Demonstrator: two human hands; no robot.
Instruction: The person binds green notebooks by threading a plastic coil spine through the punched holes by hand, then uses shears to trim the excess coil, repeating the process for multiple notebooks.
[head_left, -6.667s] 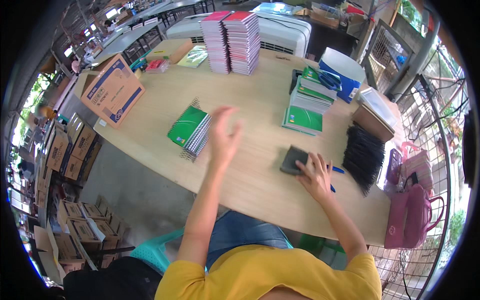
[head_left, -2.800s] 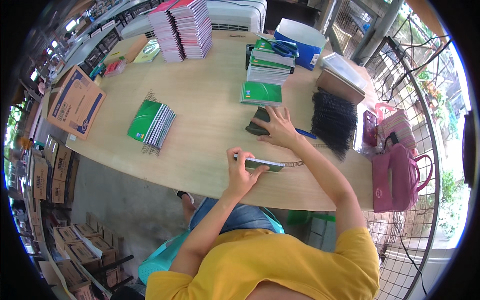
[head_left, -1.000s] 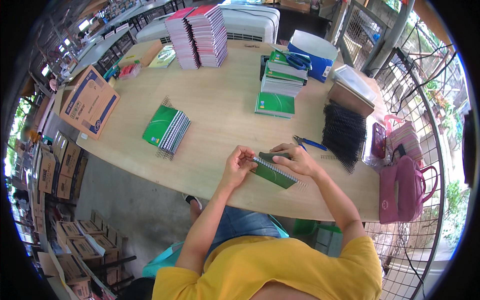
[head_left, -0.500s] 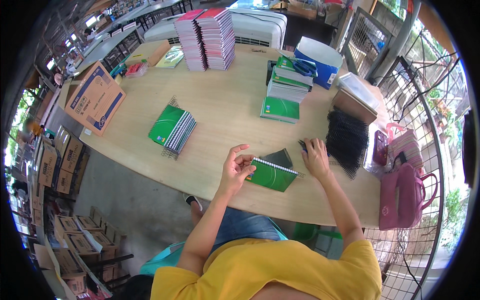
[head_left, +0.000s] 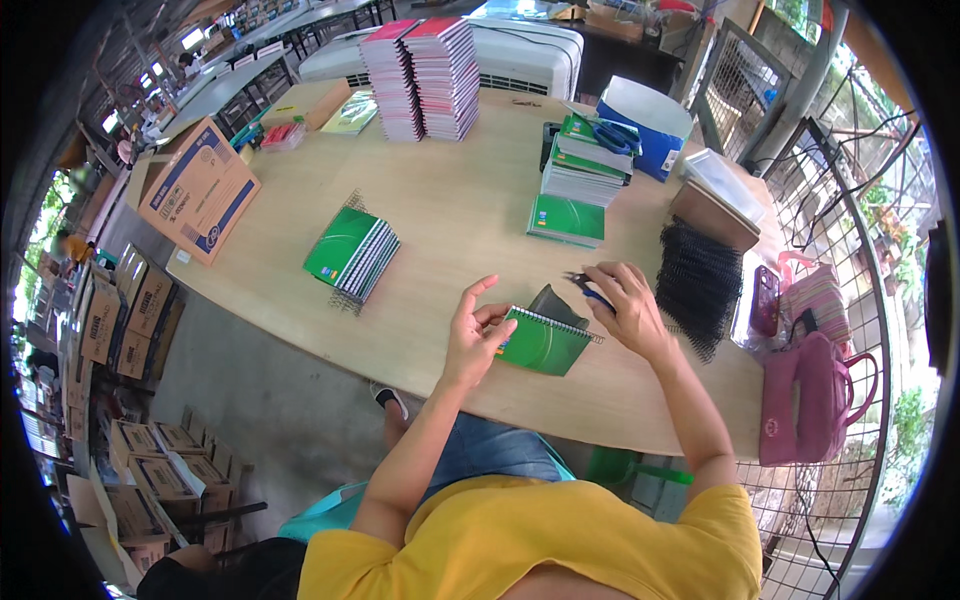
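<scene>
A green spiral notebook point(head_left: 550, 346) is tilted up near the table's front edge, its coil along the upper side. My left hand point(head_left: 474, 335) pinches its left end between thumb and fingers, with the index finger raised. From the coil's right end a bit of wire sticks out. Small pliers point(head_left: 583, 283) with dark jaws and blue handles are gripped in my right hand point(head_left: 628, 308), just above that end and apart from it. Behind the notebook stands a dark grey flap point(head_left: 552, 304), partly hidden; whether it is joined to the notebook I cannot tell.
Green coil-bound notebooks point(head_left: 350, 250) lie stacked at left. More green notebooks point(head_left: 568, 218) are piled behind my right hand, with blue scissors point(head_left: 612, 137) on top. Black coils point(head_left: 695, 280) and a pink bag point(head_left: 805, 400) lie at right. Red-covered notebooks point(head_left: 440, 85) rise in tall stacks at the back.
My right hand has lifted the pliers off the table and brought them left, toward the notebook's coil. The grey flap now stands more upright. The view has shifted slightly.
</scene>
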